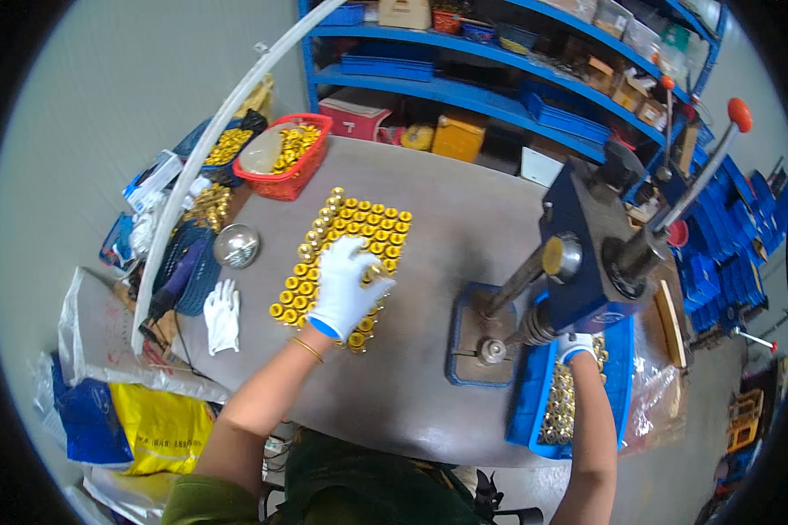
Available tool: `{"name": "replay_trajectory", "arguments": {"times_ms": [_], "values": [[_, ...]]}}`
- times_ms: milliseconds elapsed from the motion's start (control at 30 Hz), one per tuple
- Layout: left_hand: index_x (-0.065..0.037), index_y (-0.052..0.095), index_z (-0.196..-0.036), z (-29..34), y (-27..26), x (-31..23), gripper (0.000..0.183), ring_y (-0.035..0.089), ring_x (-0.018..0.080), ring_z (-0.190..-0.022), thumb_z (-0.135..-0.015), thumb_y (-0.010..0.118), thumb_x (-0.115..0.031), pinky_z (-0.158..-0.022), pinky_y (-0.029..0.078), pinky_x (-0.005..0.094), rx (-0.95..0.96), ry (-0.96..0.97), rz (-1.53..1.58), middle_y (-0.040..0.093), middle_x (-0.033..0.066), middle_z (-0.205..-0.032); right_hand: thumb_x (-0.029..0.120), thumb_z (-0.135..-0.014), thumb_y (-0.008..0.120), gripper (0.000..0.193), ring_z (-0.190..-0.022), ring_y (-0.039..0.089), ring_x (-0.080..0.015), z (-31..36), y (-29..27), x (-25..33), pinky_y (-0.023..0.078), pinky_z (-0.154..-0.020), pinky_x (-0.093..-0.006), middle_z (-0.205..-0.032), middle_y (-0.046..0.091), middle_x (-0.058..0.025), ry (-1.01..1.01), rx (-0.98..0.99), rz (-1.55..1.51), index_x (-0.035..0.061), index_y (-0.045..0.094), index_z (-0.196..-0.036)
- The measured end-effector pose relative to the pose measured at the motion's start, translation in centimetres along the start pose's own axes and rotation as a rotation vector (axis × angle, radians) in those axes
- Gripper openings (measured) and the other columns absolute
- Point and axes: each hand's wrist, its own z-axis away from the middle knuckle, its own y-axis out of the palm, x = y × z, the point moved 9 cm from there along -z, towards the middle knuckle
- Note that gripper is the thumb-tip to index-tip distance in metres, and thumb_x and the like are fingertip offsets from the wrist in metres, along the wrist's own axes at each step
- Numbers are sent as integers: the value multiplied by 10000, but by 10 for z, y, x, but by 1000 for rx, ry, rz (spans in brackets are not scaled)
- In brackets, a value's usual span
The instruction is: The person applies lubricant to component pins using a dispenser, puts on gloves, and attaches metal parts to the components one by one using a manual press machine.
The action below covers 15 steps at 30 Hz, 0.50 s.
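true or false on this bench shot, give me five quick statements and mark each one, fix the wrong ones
1. The left hand is over the rows of gold-coloured pieces. True.
2. The red basket holds more gold-coloured pieces. True.
3. The right hand is at the red basket. False: it is at the blue bin, partly hidden behind the press.
4. A loose white glove lies to the left of the rows. True.
5. The press stands to the left of the rows. False: it stands to their right.
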Motion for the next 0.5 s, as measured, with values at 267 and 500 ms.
{"name": "replay_trajectory", "arguments": {"times_ms": [267, 500], "values": [[-163, 693, -977, 34, -63, 143, 330, 399, 395, -1235, -721, 748, -364, -1042, 287, 494, -30, -244, -286, 513, 185, -1273, 258, -692, 749, 248, -736, 626, -286, 12, -112, -5, 493, -742, -411, -860, 679, -93, -82, -413, -402, 59, 678, -822], [-187, 688, -1031, 43, -34, 155, 341, 382, 364, -1261, -753, 710, -384, -1051, 262, 506, 37, -296, -249, 494, 164, -1301, 291, -794, 719, 297, -684, 625, -295, 57, -156, 50, 493, -650, -379, -748, 655, -182, -25, 20, -910, 15, 676, -897]]}}
